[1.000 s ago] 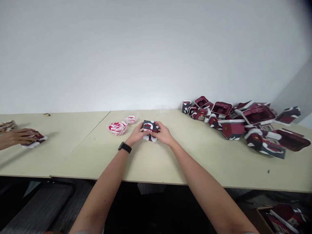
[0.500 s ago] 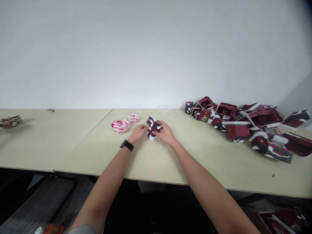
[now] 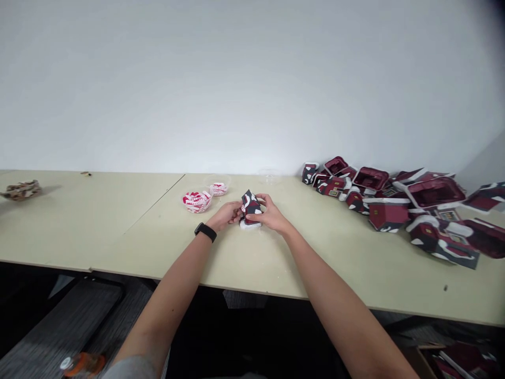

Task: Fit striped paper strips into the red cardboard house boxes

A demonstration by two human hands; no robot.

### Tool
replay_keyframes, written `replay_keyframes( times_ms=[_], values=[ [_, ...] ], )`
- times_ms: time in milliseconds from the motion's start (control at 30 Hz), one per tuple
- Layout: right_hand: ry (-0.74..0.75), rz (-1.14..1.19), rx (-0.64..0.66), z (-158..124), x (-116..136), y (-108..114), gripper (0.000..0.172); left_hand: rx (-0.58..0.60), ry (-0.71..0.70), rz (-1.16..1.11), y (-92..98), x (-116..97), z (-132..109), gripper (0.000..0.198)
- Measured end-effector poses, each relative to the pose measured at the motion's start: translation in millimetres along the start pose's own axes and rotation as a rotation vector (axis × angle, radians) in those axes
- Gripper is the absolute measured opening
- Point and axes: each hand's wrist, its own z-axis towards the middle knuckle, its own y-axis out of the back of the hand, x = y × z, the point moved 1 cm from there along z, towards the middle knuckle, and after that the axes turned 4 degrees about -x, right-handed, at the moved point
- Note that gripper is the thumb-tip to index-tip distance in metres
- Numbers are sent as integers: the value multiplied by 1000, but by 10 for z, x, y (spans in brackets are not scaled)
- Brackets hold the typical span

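Note:
My right hand [image 3: 272,215] grips a small toy house [image 3: 252,209] with dark red walls, a dark grey roof and white snow-like trim. Its thumb lies across the near side and its fingers wrap the far right side. Against the house's left side, my left hand [image 3: 228,215] is closed with curled fingers; whatever is pinched in them is too small to make out. The house is tilted just above or on the table. Left of it stand a clear bowl [image 3: 197,202] of red-and-white striped pieces and a smaller-looking bowl [image 3: 218,188] with similar pieces.
A heap of similar toy houses [image 3: 389,213] covers the table's right side. A clear empty-looking dish [image 3: 269,177] sits near the wall. A brown patterned bundle [image 3: 22,190] lies far left. Below the table are an orange bottle [image 3: 83,364] and a box of dark red parts [image 3: 463,360].
The house has turned in my right hand, and its roof now stands steeper. My left fingers have curled in along its left side. The whole view has shifted slightly.

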Motion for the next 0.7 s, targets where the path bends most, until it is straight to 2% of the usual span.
replay_keyframes(
  times_ms=[100,167,333,533,700],
  values=[
    [-9,38,85,-44,48,-24,113,25,-16,-16,-21,7,3,34],
    [-12,36,89,-64,72,-40,118,30,-36,-25,-44,-6,-12,36],
    [9,12,14,-53,74,-64,115,-25,-78,-51,-117,-88,-76,40],
    [-1,9,0,-27,15,-75,115,-72,-79,-43,-162,-160,-138,38],
    [5,3,-10,-19,-29,-60,116,-30,-27,17,-155,-171,-166,46]
  ],
)
